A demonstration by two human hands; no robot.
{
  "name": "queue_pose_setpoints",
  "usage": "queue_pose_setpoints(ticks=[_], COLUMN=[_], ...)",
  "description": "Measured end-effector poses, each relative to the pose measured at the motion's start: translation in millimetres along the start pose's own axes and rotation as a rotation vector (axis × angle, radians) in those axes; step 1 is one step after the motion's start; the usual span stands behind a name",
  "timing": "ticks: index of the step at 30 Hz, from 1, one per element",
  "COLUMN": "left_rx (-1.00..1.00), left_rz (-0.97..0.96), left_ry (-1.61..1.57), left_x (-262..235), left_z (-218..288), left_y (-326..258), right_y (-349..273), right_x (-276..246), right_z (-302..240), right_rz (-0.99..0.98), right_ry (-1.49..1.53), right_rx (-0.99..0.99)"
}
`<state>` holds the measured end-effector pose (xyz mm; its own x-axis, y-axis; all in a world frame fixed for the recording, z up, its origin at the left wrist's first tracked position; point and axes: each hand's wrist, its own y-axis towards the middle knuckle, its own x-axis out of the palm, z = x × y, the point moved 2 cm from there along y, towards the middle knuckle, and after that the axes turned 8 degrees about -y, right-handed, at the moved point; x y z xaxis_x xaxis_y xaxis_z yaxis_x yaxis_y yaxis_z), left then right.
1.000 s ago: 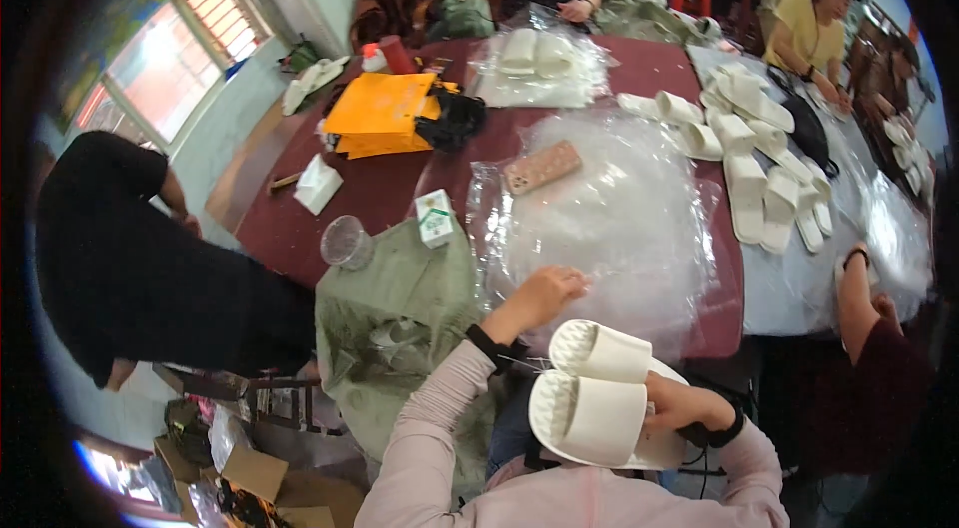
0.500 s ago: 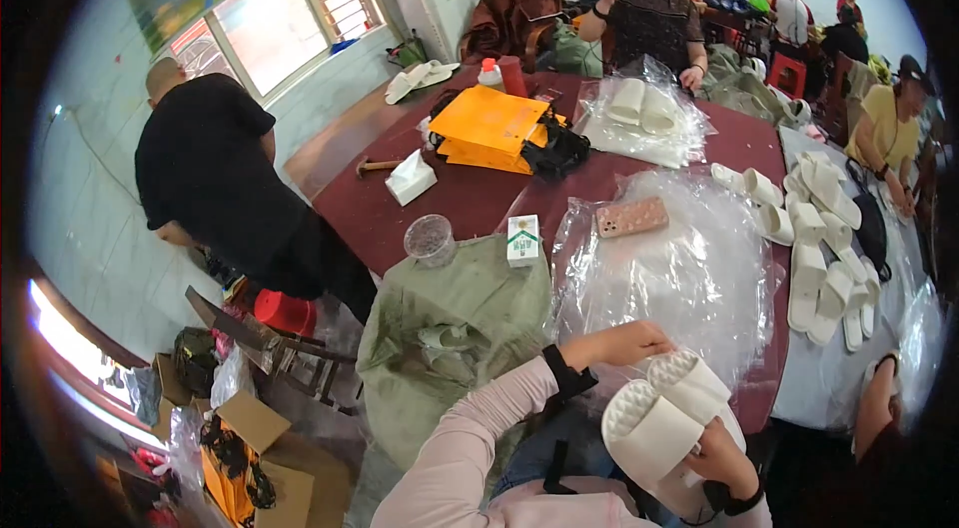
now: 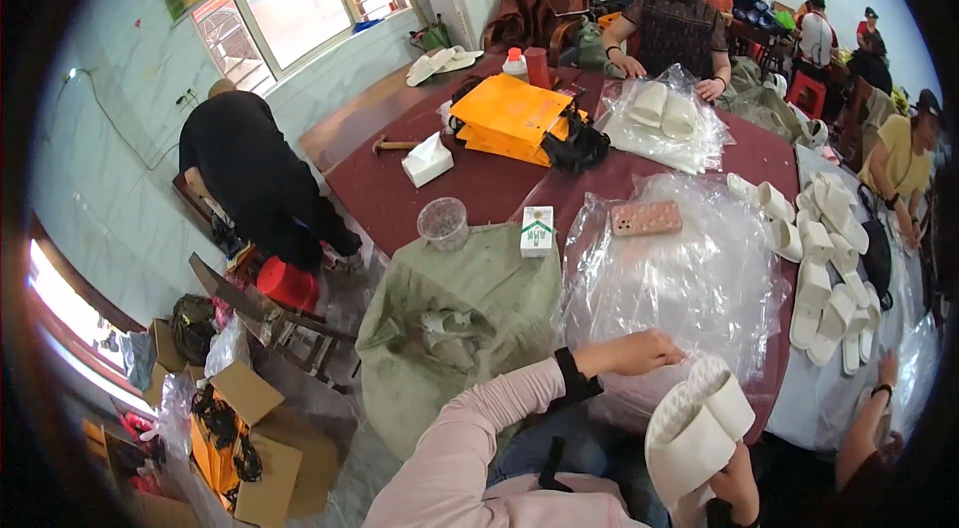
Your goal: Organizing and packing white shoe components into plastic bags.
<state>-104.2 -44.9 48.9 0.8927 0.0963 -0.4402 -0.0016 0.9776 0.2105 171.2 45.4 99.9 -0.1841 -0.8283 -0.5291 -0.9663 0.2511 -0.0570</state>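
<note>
My right hand grips a pair of white slippers near the table's front edge. They are held together and tilted, their quilted insoles partly showing. To the left of them, my left hand lies over the near part of a pile of clear plastic bags, its fingers bent together at the bag film. Just how the film sits between the fingertips is hard to see. A phone in a pinkish patterned case rests on the bags.
A green sack with slippers inside stands to my left. Orange bags, a tissue pack, a hammer and a clear tub lie on the red table. More white slippers line the right side. Several people work around.
My right hand has moved the slippers right and turned them more on edge. My left hand has shifted slightly over the bags. The person at the left bends lower; the one opposite has lowered a hand.
</note>
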Motion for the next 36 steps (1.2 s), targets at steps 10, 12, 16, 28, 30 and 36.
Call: queue_pose_setpoints(ticks=[10, 12, 16, 28, 30, 36], left_rx=[-0.006, 0.052, 0.089, -0.223, -0.003, -0.104], left_rz=[0.164, 0.179, 0.169, 0.156, 0.343, 0.195], left_ry=[0.103, 0.156, 0.534, 0.697, 0.681, 0.750], left_x=[35, 48, 62, 74, 85, 95], left_z=[19, 23, 50, 49, 52, 66], left_y=[9, 10, 11, 6, 11, 6], right_y=[0, -1, -1, 7, -2, 3], right_x=[20, 29, 37, 51, 51, 58], right_z=[11, 6, 5, -71, -18, -2], right_rz=[0.309, 0.350, 0.388, 0.390, 0.429, 0.452], right_ry=[-0.701, -0.666, -0.717, -0.806, -0.834, -0.840], right_rx=[0.029, -0.020, -0.010, 0.041, -0.029, -0.118])
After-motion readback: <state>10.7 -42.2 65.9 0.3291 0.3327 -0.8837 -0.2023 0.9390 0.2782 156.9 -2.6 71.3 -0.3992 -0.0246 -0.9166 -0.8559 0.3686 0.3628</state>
